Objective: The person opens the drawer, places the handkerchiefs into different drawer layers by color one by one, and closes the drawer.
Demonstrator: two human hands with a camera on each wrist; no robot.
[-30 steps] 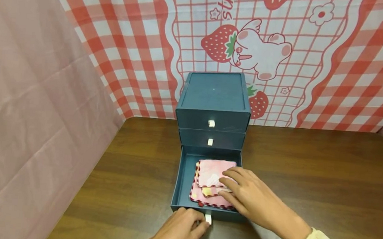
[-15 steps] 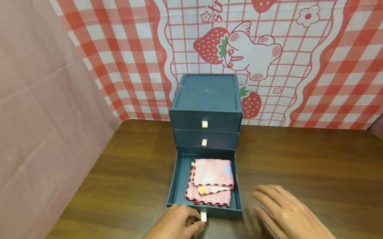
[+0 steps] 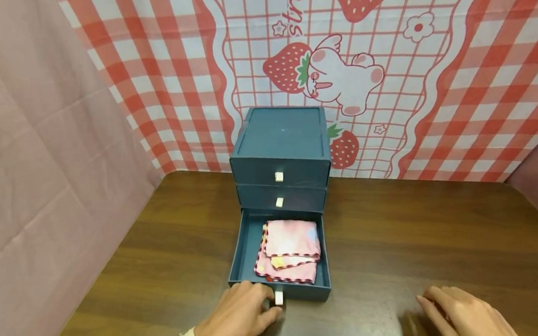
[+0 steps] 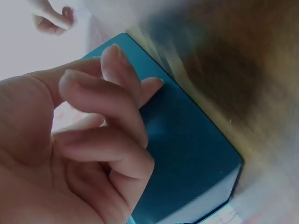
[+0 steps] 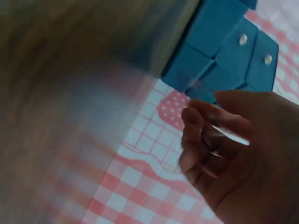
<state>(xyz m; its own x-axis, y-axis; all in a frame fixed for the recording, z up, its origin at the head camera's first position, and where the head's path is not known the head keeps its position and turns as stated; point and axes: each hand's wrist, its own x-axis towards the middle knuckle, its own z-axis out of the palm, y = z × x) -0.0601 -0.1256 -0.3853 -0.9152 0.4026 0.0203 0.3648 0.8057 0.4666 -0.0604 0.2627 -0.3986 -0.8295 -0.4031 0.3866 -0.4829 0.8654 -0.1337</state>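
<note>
A blue-grey drawer unit stands on the table with its bottom drawer pulled out. Inside lie pink folded cloths, stacked, with dark red-and-white edging. My left hand is at the front of that drawer, thumb and forefinger at its white pull tab. In the left wrist view its curled fingers lie against the drawer's blue face, and the tab is hidden. Off to the right, my right hand hovers over the table, fingers loosely bent and holding nothing, as the right wrist view also shows.
Above the pulled-out drawer are two closed drawers with white tabs, the upper one and the middle one. A red-and-white strawberry curtain hangs behind the wooden table. Pink fabric covers the left side.
My right hand has left the cloths and moved right, out over the table. The left hand has stayed at the drawer's tab. The head view has shifted slightly.
</note>
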